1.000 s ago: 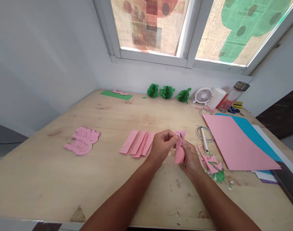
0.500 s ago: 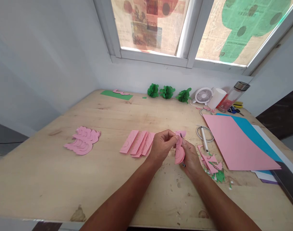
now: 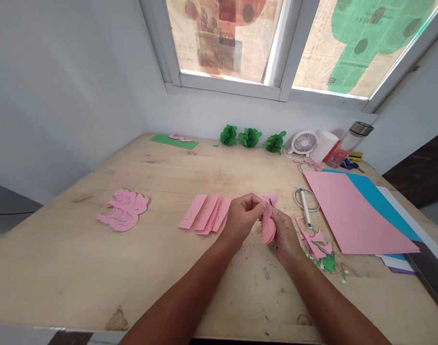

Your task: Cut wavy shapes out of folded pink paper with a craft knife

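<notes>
Between my hands is a folded piece of pink paper (image 3: pixel 267 230) with drawn curves and a partly rounded edge. My left hand (image 3: pixel 242 215) pinches its upper left side between thumb and fingers. Closed behind the paper, my right hand (image 3: pixel 285 235) grips scissors (image 3: pixel 270 202); a bit of dark blade shows at the paper's top and part of the handle below, the rest hidden. Left of my hands lie several pink paper strips (image 3: pixel 204 213) marked with curves. Farther left is a pile of cut, scalloped pink pieces (image 3: pixel 125 211).
Pink and green scraps (image 3: pixel 319 249) and a white pen (image 3: pixel 305 208) lie right of my hands, beside large coloured sheets (image 3: pixel 359 215). Along the wall stand green paper shapes (image 3: pixel 250 138), a small fan (image 3: pixel 304 142) and a bottle (image 3: pixel 350 143). A green sheet (image 3: pixel 174 142) lies back left.
Both hands stay in nearly the same place. The lower end of the pink paper has shifted very slightly; nothing else visibly differs.
</notes>
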A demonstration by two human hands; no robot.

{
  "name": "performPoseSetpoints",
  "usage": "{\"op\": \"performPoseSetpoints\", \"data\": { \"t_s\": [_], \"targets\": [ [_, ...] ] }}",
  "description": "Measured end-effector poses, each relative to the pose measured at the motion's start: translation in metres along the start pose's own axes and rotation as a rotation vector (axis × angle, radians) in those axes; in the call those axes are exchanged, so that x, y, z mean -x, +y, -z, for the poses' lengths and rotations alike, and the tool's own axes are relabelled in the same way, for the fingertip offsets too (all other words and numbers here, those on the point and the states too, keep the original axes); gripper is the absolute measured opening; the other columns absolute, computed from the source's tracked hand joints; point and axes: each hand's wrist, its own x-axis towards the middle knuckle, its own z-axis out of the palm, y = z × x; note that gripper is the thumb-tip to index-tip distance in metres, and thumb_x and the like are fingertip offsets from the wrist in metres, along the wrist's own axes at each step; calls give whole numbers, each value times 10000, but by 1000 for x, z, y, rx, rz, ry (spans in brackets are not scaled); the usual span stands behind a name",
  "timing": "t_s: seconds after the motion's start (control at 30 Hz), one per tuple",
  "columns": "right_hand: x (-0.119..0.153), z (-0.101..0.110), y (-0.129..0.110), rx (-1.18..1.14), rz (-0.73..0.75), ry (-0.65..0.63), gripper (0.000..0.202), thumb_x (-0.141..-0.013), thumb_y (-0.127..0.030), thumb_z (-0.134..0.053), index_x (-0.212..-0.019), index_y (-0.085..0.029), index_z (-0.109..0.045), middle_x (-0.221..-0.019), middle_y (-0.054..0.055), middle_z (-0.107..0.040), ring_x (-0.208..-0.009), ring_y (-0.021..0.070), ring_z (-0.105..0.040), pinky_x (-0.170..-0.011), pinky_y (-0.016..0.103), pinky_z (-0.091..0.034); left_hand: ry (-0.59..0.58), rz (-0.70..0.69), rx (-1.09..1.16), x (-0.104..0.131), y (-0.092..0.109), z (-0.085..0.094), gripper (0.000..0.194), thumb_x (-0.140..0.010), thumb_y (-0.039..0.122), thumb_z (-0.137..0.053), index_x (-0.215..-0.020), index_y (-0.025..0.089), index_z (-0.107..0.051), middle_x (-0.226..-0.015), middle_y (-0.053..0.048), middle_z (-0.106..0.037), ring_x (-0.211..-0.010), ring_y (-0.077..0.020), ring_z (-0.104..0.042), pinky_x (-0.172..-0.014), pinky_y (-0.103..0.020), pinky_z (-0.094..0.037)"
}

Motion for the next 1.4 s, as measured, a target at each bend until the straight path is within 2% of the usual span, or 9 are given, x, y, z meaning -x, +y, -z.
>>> {"op": "performPoseSetpoints", "data": {
  "t_s": [0.13,0.5,0.9,1.13,1.4],
  "targets": [
    [0,1,0,-8,-8,4,375,-733,-513,-591,-579,-188,-487,-438,-73,-283,-406,83,-229,-393,221,-210,-2,4,9,0,0,0,178,-670,219,-607,-522,148,-538,-510,25,-505,-518,-85,-441,-534,-218,-384],
    [1,0,-1,-21,24,-25,376,-767,-483,-570,-566,-188,-454,-447,-73,-274,-404,73,-170,-371,220,-138,10,-10,-16,0,-1,0,171,-681,204,-599,-530,146,-541,-519,20,-510,-523,-87,-449,-530,-217,-383],
    [1,0,1,-22,15,1,374,-757,-493,-583,-577,-185,-469,-447,-78,-276,-406,71,-171,-389,220,-170,10,-11,-12,0,-1,0,183,-682,218,-609,-531,140,-541,-515,26,-508,-518,-84,-450,-531,-216,-388],
    [1,0,1,-23,22,-1,331,-780,-466,-569,-626,-179,-512,-458,-80,-275,-409,72,-171,-391,222,-177,1,-17,-14,0,-2,0,169,-683,203,-602,-535,144,-549,-525,21,-518,-526,-86,-454,-535,-215,-390],
    [1,1,0,-5,32,-23,332,-803,-442,-550,-611,-178,-491,-449,-79,-302,-394,65,-188,-398,218,-204,12,-5,-2,0,0,0,154,-670,202,-592,-532,145,-554,-518,19,-530,-517,-88,-461,-544,-224,-398]
  ]
}}
